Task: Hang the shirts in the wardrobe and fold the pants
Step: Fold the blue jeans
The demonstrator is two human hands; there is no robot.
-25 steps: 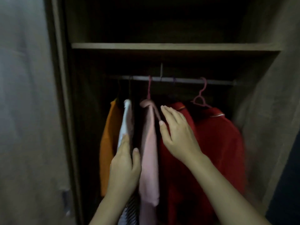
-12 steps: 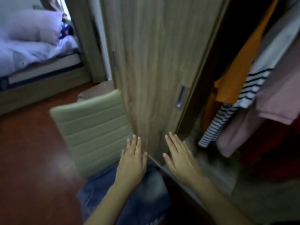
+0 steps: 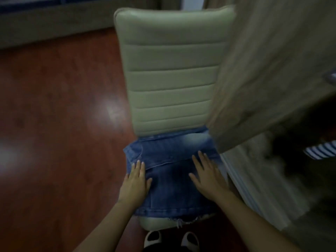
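Blue denim pants lie in a loose heap on the seat of a pale green padded chair. My left hand hovers flat at the pants' left edge, fingers apart, holding nothing. My right hand is spread over the right side of the denim, also holding nothing. Whether either palm presses the cloth I cannot tell. At the far right edge, a striped shirt hangs inside the dark wardrobe.
The wooden wardrobe door juts in from the upper right, close to the chair's right side. Glossy red-brown floor spreads to the left. My black-and-white slippers show below the seat's front edge.
My view swung from the hanging shirts in the wardrobe down to the chair. Both hands dropped from the shirts to the denim pants on the seat.
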